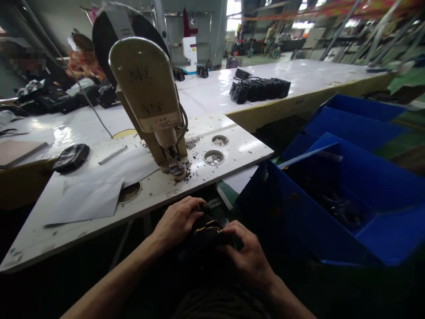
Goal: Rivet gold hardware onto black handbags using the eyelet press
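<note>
Below the front edge of the white worktable [99,208], both my hands grip one small black pouch [207,235] with a gold zipper. My left hand [177,221] is closed over its left side, fingers curled on top. My right hand [247,252] pinches its right end by the zipper. The pouch sits low, in front of my lap, and much of it is lost in shadow. A beige press machine [149,97] stands on the worktable just beyond my hands, its head [177,168] down on the tabletop amid metal scraps.
Two round cups of small metal parts [214,157] are sunk in the worktable. A black pouch [71,157] and a paper sheet [88,199] lie left. Blue bins [365,186] stand at my right. A long white table [315,77] behind holds stacked black pouches [259,88].
</note>
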### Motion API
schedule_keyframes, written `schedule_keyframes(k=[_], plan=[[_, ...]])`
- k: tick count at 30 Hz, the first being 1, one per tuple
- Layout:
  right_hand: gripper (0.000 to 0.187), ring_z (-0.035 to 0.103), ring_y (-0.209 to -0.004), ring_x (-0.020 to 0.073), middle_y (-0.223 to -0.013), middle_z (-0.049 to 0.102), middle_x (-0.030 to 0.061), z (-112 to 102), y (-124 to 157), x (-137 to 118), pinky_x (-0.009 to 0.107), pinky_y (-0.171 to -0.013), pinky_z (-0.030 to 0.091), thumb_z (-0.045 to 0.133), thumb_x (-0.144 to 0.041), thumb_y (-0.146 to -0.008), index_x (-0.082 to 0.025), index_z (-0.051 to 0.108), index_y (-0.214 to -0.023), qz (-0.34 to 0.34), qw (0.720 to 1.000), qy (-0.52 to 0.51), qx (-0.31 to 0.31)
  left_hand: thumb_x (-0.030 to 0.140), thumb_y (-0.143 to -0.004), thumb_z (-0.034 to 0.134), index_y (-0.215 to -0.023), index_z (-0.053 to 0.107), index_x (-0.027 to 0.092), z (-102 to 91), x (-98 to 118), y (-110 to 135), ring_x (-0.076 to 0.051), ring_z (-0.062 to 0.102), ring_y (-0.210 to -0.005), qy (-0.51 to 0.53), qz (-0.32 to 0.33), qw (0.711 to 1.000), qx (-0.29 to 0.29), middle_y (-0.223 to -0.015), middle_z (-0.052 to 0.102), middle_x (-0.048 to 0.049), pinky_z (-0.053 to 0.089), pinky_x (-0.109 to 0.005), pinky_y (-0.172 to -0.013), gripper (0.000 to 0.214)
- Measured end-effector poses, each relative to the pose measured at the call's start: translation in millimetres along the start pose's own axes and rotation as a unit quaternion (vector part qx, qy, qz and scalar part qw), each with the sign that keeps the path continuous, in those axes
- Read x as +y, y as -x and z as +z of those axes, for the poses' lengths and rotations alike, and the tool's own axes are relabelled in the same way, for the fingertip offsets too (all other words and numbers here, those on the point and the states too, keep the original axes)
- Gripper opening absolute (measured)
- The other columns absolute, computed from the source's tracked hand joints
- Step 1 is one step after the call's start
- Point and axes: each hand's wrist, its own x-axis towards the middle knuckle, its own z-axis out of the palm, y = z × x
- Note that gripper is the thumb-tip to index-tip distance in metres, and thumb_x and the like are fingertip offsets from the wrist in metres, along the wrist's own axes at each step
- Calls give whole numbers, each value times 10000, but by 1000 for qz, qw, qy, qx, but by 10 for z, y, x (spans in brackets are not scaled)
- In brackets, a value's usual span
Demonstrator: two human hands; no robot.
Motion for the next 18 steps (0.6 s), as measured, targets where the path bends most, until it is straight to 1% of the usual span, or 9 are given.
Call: schedule_keyframes(k=[2, 4, 6, 7, 10, 11, 13, 16, 18], plan=[[134, 642, -921, 190, -958, 658, 6, -23, 25, 46, 317, -824, 507, 724, -163, -875, -236, 662, -969, 6, 1000, -14, 0, 243, -1020, 519, -1303, 673, 296, 37, 14, 3, -199, 659, -1128, -37, 55, 998, -20, -1408, 657, -5, 511, -341, -989, 326], [145, 640, -916, 188, -960, 656, 3, -39, 68, 90, 318, -821, 504, 719, -165, -874, -238, 652, -980, 8, 1000, -17, 0, 242, -1046, 454, -1243, 715, 293, 44, 66, 25, -213, 625, -1189, -73, 109, 990, -53, -1502, 603, 19, 512, -357, -1026, 331], [147, 639, -912, 185, -964, 655, 1, -45, 107, 122, 316, -814, 504, 705, -163, -880, -243, 650, -990, 6, 1000, -14, 2, 368, -1048, 477, -1277, 708, 266, 17, 162, 69, -249, 581, -1271, -88, 132, 983, -89, -1553, 561, -1, 496, -392, -1088, 341], [145, 639, -907, 183, -963, 653, 0, -44, 119, 132, 315, -811, 504, 695, -163, -885, -245, 650, -995, 6, 1000, -14, 5, 477, -1020, 523, -1342, 672, 239, -3, 219, 98, -273, 555, -1319, -86, 133, 982, -106, -1578, 533, -33, 481, -415, -1124, 427], [149, 640, -904, 180, -967, 652, -2, -27, 109, 151, 313, -812, 508, 676, -163, -892, -248, 649, -1011, 3, 1000, -23, 18, 705, -789, 720, -1520, 493, 118, -30, 372, 184, -356, 439, -1455, -84, 138, 976, -147, -1651, 408, -147, 391, -487, -1228, 964], [152, 641, -906, 180, -970, 653, -1, -20, 94, 156, 313, -814, 510, 675, -161, -891, -248, 649, -1013, 4, 999, -26, 21, 677, -736, 777, -1536, 460, 84, -18, 403, 204, -373, 412, -1476, -91, 148, 972, -159, -1658, 385, -171, 366, -499, -1245, 1045], [147, 642, -906, 178, -967, 654, -2, -9, 58, 164, 310, -810, 511, 675, -161, -890, -247, 650, -1006, 6, 999, -28, 25, 470, -740, 822, -1536, 447, 55, 33, 422, 220, -369, 399, -1490, -107, 166, 965, -173, -1659, 376, -184, 344, -488, -1261, 973], [125, 647, -910, 175, -964, 659, -4, -1, 8, 168, 304, -810, 512, 679, -173, -898, -249, 654, -994, 7, 999, -23, 26, 171, -774, 719, -1500, 492, 60, 119, 373, 191, -320, 459, -1455, -115, 172, 963, -171, -1628, 441, -162, 382, -423, -1239, 769], [116, 651, -913, 175, -966, 666, -3, 6, -25, 167, 303, -814, 514, 685, -185, -902, -250, 655, -993, 3, 1000, -16, 23, 103, -787, 655, -1458, 546, 92, 147, 317, 157, -293, 532, -1392, -103, 168, 966, -166, -1579, 519, -129, 441, -385, -1189, 680]])
